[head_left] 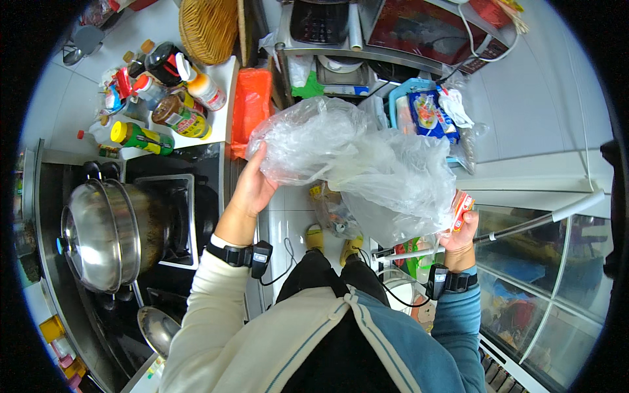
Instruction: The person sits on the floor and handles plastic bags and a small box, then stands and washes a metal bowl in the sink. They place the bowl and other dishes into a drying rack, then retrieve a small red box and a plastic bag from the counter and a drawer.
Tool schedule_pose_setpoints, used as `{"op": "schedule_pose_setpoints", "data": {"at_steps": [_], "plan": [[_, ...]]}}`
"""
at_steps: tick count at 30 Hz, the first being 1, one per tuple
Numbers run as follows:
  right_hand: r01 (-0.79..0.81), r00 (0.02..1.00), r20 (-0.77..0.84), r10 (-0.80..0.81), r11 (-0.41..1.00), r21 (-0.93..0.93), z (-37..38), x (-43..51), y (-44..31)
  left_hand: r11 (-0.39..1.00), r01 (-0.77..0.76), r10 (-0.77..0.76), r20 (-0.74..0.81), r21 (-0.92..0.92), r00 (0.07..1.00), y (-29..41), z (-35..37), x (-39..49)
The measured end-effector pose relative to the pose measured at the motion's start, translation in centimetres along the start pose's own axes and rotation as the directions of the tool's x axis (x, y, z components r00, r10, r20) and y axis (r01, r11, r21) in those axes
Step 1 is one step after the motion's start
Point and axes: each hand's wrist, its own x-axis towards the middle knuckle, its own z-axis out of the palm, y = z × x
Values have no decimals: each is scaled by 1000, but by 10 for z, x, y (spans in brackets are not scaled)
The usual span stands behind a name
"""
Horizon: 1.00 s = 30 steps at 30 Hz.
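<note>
A large bunch of crumpled clear plastic bags (358,157) stretches between my two hands, above the floor. My left hand (255,182) grips its left end, with the thumb over the film. At the lower right end, my right hand (459,236) holds the plastic together with a small red and white printed packet (462,209). Below the bunch hangs or stands another clear bag with mixed contents (339,213); what bears it cannot be told. An orange-red plastic bin (251,105) is just beyond my left hand.
A steel steamer pot (98,236) is on the stove at left, near a ladle (158,328). Spray and sauce bottles (182,118) crowd the white counter. Ahead are a microwave (422,32) and a blue basket (393,105). A glazed sliding door (535,265) is at right.
</note>
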Motion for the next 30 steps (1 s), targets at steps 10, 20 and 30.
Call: {"op": "schedule_pose_setpoints", "data": {"at_steps": [10,20,30], "plan": [[301,941,123,-314,947,117,7,-60,-32,958,-188,201,-37,218,979,-28,75,-44],[360,910,171,-377,925,123,16,-110,-77,984,-169,170,-29,51,985,-43,121,-34],[451,858,240,-454,890,68,39,-129,-113,980,-196,194,72,21,978,-42,141,-29]]}}
